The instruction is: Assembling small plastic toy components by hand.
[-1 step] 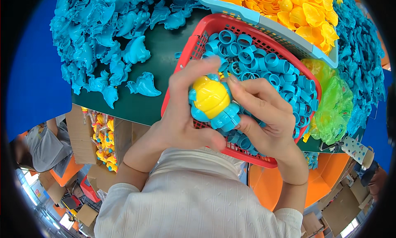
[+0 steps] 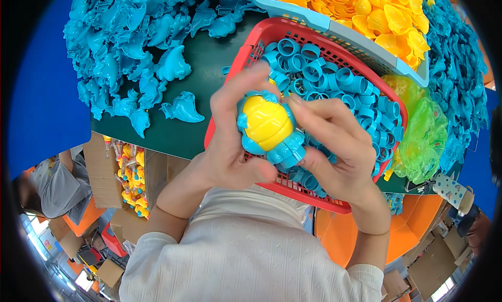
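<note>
A toy of glossy yellow and blue plastic, its yellow part a ribbed dome, is held between my two hands over the red basket. My left hand curves round the toy's left side. Its thumb and forefinger are spread wide and slightly blurred, and its other fingers are mostly hidden behind the toy. From the right, my right hand pinches the toy's edge, thumb low and fingertips high. Several blue plastic rings fill the basket beneath.
Blue moulded shells are heaped at the far left, with one loose shell nearer. Behind the red basket stands a grey-blue basket of yellow shells. A green plastic bag and another blue heap lie right.
My left thumb and forefinger have shifted slightly left, uncovering a little more of the toy's top. The toy has turned very slightly; my right hand has hardly moved.
</note>
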Demonstrator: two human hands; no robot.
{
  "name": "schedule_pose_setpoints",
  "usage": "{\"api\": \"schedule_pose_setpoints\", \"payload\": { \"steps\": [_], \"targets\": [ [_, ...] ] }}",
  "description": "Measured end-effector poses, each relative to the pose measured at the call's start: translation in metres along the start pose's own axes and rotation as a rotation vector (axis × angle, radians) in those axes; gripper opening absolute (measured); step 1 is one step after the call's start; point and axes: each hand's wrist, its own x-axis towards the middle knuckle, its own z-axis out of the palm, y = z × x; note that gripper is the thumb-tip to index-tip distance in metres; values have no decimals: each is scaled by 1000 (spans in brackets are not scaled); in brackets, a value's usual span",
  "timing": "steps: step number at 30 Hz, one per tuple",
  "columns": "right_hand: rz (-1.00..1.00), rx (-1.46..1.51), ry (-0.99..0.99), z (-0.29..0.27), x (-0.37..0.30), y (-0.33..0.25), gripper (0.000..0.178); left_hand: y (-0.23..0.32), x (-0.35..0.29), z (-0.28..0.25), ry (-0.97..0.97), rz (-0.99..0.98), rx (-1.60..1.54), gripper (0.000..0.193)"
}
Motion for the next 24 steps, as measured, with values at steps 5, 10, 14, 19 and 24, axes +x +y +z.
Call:
{"api": "schedule_pose_setpoints", "payload": {
  "steps": [5,10,14,19,24],
  "targets": [
    [-42,-50,100,-3,9,-10,44,-5,13,8,41,28,-460,101],
    [-54,-49,150,-10,2,3,38,5,11,-2,44,-49,-489,123],
    [-79,-114,134,-10,3,3,39,2,12,-14,-131,59,-207,86],
    [116,-92,168,-13,5,-1,29,0,8,-11,-38,97,-159,70],
    [197,-336,104,-16,5,3,22,4,8,-5,429,-128,-438,65]
  ]
}}
